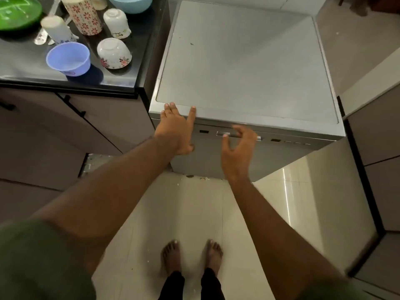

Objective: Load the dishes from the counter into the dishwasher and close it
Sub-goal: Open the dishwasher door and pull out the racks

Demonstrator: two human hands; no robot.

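Spread, empty right hand (238,148) hovers just near of horizontal door handle (238,135) (contact unclear); left hand (176,128) braces dishwasher (249,61) edge, fingers flat.

We stood before the dishwasher (244,61), the tabletop (21,61) to its left carrying cups (116,22) and bowls (69,58), with our left hand (175,128) on its front edge.

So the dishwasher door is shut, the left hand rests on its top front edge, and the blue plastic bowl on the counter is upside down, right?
Not quite. The head view shows the blue plastic bowl sitting upright, its opening facing up. The rest holds: the dishwasher door is shut and the left hand rests on its top front edge.
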